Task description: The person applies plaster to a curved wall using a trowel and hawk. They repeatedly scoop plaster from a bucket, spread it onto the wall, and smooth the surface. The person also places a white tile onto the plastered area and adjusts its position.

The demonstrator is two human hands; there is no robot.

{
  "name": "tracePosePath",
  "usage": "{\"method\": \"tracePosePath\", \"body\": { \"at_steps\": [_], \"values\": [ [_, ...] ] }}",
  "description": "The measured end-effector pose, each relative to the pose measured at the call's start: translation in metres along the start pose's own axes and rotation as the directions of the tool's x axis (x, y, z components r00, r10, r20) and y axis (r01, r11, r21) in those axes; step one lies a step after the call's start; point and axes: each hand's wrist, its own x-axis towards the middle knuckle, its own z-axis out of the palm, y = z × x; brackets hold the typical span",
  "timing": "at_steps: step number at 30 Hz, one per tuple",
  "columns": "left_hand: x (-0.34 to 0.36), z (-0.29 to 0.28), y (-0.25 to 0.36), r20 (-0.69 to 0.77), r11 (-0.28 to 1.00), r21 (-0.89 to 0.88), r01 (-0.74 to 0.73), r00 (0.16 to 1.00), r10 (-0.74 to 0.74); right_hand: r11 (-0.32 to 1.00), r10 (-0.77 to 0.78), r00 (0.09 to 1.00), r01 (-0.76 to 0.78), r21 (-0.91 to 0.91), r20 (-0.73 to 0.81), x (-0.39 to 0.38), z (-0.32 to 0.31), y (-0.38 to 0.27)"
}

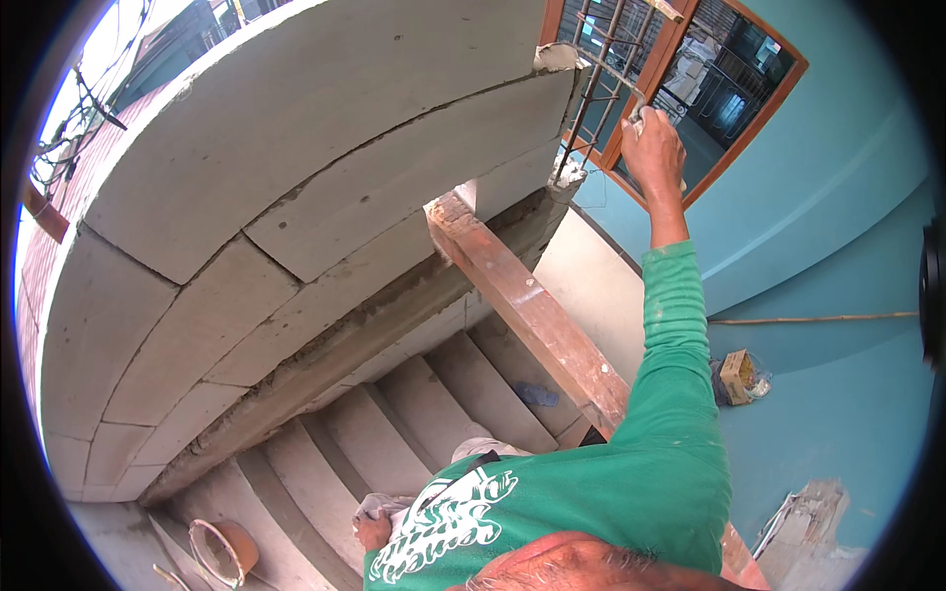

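My right arm, in a green sleeve, reaches up and away to the right. My right hand (654, 150) is closed around the handle of what looks like a trowel (639, 91), its thin bent shank running left toward the wall top. The tool's far end meets a pale patch at the upper corner of the grey block wall (414, 148), beside upright steel bars (598, 89). Low on the left, my left hand (372, 533) shows only in part, next to crumpled greyish cloth (382, 505); its fingers are mostly hidden.
A reddish-brown timber beam (532, 300) slants from the wall toward me. Concrete steps (370, 433) descend below, with a brown bucket (235, 552) at lower left and a bluish plastic item (535, 394). A wood-framed window (724, 94) and cardboard box (736, 378) lie to the right.
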Motion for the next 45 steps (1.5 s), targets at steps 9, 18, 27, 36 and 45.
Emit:
{"method": "tracePosePath", "body": {
  "at_steps": [9,18,27,36,45],
  "values": [
    [0.009,0.007,-0.007,-0.037,0.999,-0.013,-0.038,0.999,0.038,0.989,-0.06,0.973,0.089,-0.121,0.223,0.106,0.011,-0.028],
    [-0.003,0.006,-0.008,-0.032,0.998,-0.039,-0.043,0.999,0.042,0.969,-0.218,0.926,0.244,-0.047,0.308,0.11,-0.005,-0.01],
    [-0.003,0.01,-0.007,-0.038,0.997,-0.01,-0.079,0.996,0.079,0.912,-0.398,0.89,0.41,-0.01,0.222,0.13,0.011,0.005],
    [-0.014,0.014,-0.009,-0.022,0.999,-0.013,-0.033,0.999,0.033,0.927,-0.375,0.859,0.358,0.115,0.349,0.119,-0.029,0.006],
    [-0.013,0.009,-0.009,0.001,0.998,0.004,-0.069,0.998,0.069,0.686,-0.131,0.774,-0.38,0.62,0.62,0.086,-0.007,0.047]
  ]
}}
